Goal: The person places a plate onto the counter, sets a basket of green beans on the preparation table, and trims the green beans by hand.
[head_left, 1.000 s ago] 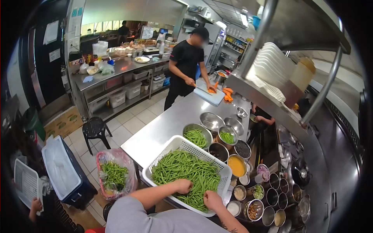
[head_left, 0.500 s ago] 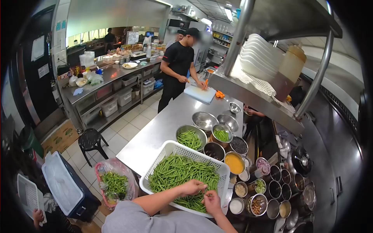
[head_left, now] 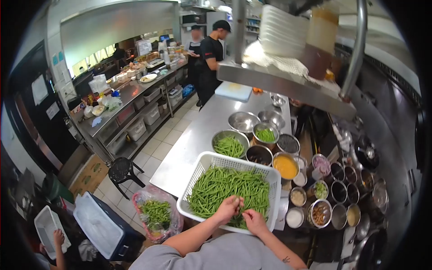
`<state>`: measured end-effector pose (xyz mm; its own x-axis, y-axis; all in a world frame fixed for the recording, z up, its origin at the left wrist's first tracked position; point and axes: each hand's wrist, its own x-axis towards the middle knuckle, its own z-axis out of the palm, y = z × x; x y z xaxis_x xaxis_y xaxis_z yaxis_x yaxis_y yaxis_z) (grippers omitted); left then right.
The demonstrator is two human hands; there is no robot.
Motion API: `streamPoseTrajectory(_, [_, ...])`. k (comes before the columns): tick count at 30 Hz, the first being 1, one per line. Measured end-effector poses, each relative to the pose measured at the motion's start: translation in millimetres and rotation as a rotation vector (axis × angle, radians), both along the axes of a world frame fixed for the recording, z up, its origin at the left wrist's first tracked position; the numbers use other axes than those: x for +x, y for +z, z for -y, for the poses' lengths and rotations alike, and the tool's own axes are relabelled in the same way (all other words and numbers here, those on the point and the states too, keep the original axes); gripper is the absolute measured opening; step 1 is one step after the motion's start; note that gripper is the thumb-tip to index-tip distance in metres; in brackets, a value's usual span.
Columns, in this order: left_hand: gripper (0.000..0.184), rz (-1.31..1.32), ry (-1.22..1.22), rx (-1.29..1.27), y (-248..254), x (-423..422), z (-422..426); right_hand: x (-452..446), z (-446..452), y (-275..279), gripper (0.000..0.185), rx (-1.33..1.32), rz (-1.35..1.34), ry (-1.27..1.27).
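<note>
A white perforated plastic basket [head_left: 183, 208] heaped with green beans [head_left: 225, 186] stands at the near end of the steel table. Over its near side, my left hand [head_left: 229, 208] is closed, thumb and fingertips pinched together on what looks like a green bean. Just right of it and slightly lower, my right hand [head_left: 254, 222] also pinches at the beans, fingertips close to the left ones. The bean itself is mostly hidden by the fingers. Behind the basket sits a metal bowl [head_left: 245, 140] with more green beans.
Right of the basket are several metal containers, one with orange-yellow liquid [head_left: 286, 166], another with brown pieces [head_left: 320, 213]. A plastic-lined pink basket of greens [head_left: 155, 213], a blue cooler [head_left: 101, 220] and a black stool [head_left: 123, 173] stand left. Two people stand beyond the table near a cutting board [head_left: 234, 91].
The camera view has shifted, so the basket appears further right. My hands stay close together over the beans. The person at the cutting board has drawn back from it; a second person shows more fully.
</note>
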<state>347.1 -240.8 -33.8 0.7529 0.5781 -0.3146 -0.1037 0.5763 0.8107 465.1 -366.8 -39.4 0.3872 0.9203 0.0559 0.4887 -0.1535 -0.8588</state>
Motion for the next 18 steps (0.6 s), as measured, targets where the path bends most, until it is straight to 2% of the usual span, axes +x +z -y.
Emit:
streamPoseTrajectory(2, [0.017, 0.014, 0.096, -0.027, -26, -1, -4, -1, 5, -10, 0.014, 0.198, 0.096, 0.036])
streamPoseTrajectory(4, [0.016, 0.013, 0.129, -0.103, 2, -7, 4, -4, 5, 14, 0.016, -0.006, 0.143, 0.091])
streamPoseTrajectory(6, [0.017, 0.130, 0.116, -0.169, -2, -5, 1, -1, 0, 3, 0.020, -0.013, 0.268, 0.072])
streamPoseTrajectory(8, [0.018, 0.196, 0.163, -0.089, 2, -1, 5, 3, -1, 27, 0.021, -0.165, 0.278, 0.008])
streamPoseTrajectory(9, [0.017, 0.202, 0.151, -0.069, -3, 1, 2, 2, -4, 23, 0.021, -0.103, 0.307, -0.061])
streamPoseTrajectory(10, [0.015, 0.215, 0.144, -0.099, 18, 4, 13, 7, -7, 16, 0.021, -0.052, 0.351, -0.114])
streamPoseTrajectory(12, [0.017, 0.094, 0.107, 0.037, 39, 10, 23, 33, -13, 9, 0.021, -0.146, 0.211, -0.244])
streamPoseTrajectory(14, [0.020, -0.010, -0.041, 0.184, 51, 14, 23, 58, -9, 19, 0.024, -0.117, 0.167, -0.175])
streamPoseTrajectory(16, [0.021, -0.182, -0.189, 0.292, 47, 16, 16, 58, -6, 13, 0.026, 0.099, 0.231, -0.174])
streamPoseTrajectory(18, [0.022, -0.226, -0.397, 0.550, 28, 17, -4, 50, -9, 2, 0.022, 0.282, 0.307, -0.151])
